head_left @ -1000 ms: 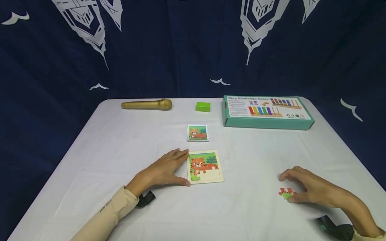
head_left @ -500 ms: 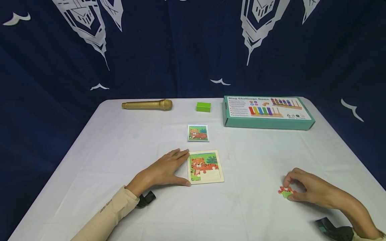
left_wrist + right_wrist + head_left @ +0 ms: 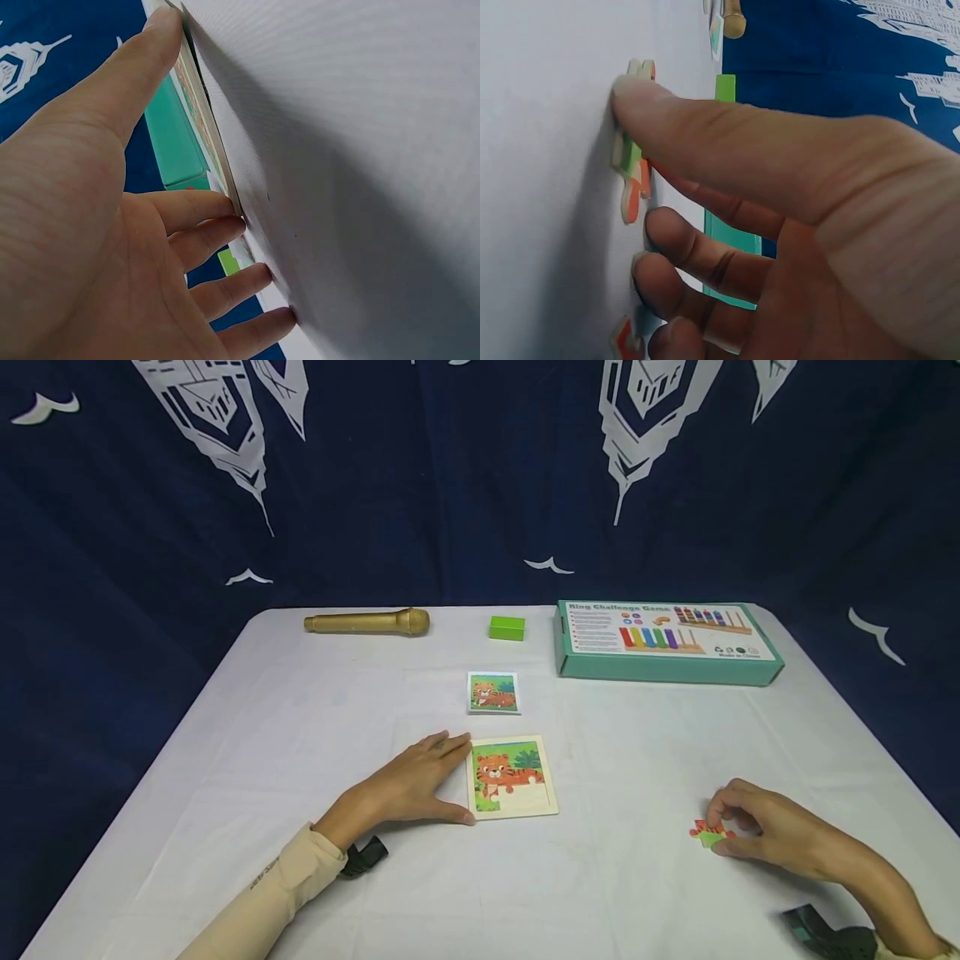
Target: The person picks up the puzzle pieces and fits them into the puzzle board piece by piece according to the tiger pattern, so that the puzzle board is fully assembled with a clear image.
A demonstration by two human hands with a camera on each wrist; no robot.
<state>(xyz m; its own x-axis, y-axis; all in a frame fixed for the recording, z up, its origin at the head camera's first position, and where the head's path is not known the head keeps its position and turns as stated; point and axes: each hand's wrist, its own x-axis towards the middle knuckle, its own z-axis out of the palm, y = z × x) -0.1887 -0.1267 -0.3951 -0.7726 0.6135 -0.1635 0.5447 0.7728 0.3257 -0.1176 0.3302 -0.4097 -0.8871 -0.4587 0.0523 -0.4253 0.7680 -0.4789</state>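
Observation:
My left hand [image 3: 408, 785] lies at the left side of a square wooden puzzle board [image 3: 525, 800], thumb by its lower corner and fingertips by its upper corner. In the left wrist view its fingers are spread and fairly straight. A tiger picture fills most of the board; pale wood shows at the lower right. Far to the right, my right hand [image 3: 787, 835] pinches a red-and-green jigsaw piece [image 3: 707, 838] between thumb and index finger, close over the tabletop. The right wrist view shows this piece [image 3: 631, 196] tilted. Under the curled fingers is another red piece [image 3: 625, 339], mostly hidden.
A small tiger picture card [image 3: 493, 693] lies behind the board. Along the table's far edge are a gold microphone [image 3: 367, 622], a green block [image 3: 507, 628] and a teal Ring Challenge Game box [image 3: 667, 670]. White cloth [image 3: 300, 693] covers the table; a dark blue curtain [image 3: 435, 485] hangs behind.
My right index finger has come down onto the jigsaw piece, closing toward the thumb. The piece has tilted and shifted slightly up and left in the head view. My left hand stays put.

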